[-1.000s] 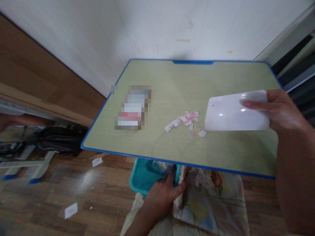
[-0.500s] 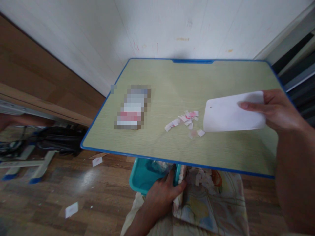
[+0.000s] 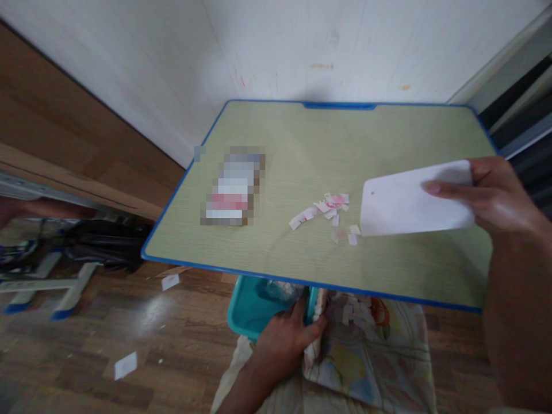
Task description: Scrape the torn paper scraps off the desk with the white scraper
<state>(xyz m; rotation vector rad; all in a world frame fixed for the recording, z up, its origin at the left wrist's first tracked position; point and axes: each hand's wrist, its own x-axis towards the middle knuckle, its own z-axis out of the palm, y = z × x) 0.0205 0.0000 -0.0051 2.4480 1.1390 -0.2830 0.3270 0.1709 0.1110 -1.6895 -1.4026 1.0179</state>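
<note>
My right hand [image 3: 487, 195] grips a white card [image 3: 414, 201] with rounded corners and a small hole, thumb on top, above the right part of the table [image 3: 241, 247]. Just left of the card lie several small torn paper scraps [image 3: 330, 207], some with pink marks. Below the table's front edge, my left hand [image 3: 288, 333] is closed round the edge of a patterned cloth [image 3: 353, 368] and the side of a teal plastic bin [image 3: 244, 322]. Its fingertips are partly hidden. More paper scraps [image 3: 360, 313] lie on the cloth.
A blurred-out flat object [image 3: 230, 187] lies on the table's left part. Pieces of paper [image 3: 125, 365] are on the wooden floor. A white wall [image 3: 319, 46] stands behind the table. Another person's arm [image 3: 52, 210] reaches in at the far left, above a black bag [image 3: 103, 247].
The white card has shifted slightly right with my right hand. Beside its lower left corner, two white scraps now show where one did. My left hand has stayed in place.
</note>
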